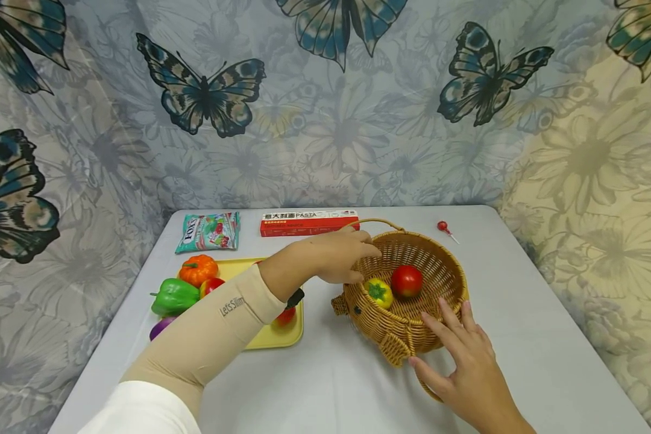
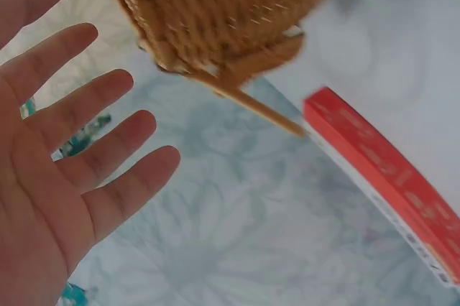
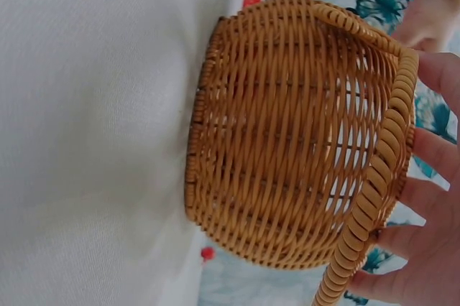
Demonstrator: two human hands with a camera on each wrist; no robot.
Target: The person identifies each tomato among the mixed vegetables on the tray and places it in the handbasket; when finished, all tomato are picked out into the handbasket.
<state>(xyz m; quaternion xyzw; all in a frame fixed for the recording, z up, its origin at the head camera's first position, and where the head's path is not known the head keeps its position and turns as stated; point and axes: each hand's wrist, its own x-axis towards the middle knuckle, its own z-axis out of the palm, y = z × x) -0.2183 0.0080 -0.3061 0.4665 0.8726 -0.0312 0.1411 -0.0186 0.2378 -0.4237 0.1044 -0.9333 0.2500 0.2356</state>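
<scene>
A woven wicker basket [image 1: 382, 328] with fish-like fins and an eye stands right of the table's middle. Inside it lie a red tomato [image 1: 407, 281] and a small yellow pepper [image 1: 378, 293] with a green top. My left hand [image 1: 344, 256] hovers at the basket's left rim; in the left wrist view its fingers [image 2: 122, 195] are spread and the palm holds nothing. On the near right side, my right hand [image 1: 469, 367] rests spread fingertips against the basket's rim. The right wrist view has those fingers [image 3: 435, 148] lightly bent, beside the thick wrapped handle [image 3: 374, 184].
Left of the basket is a yellow tray [image 1: 271, 346], partly hidden by my left arm. A green bell pepper [image 1: 175, 296], an orange pumpkin [image 1: 198, 270] and a purple vegetable [image 1: 160, 327] lie there. A candy bag [image 1: 210, 232], pasta box [image 1: 309, 226] and lollipop [image 1: 442, 226] lie along the back.
</scene>
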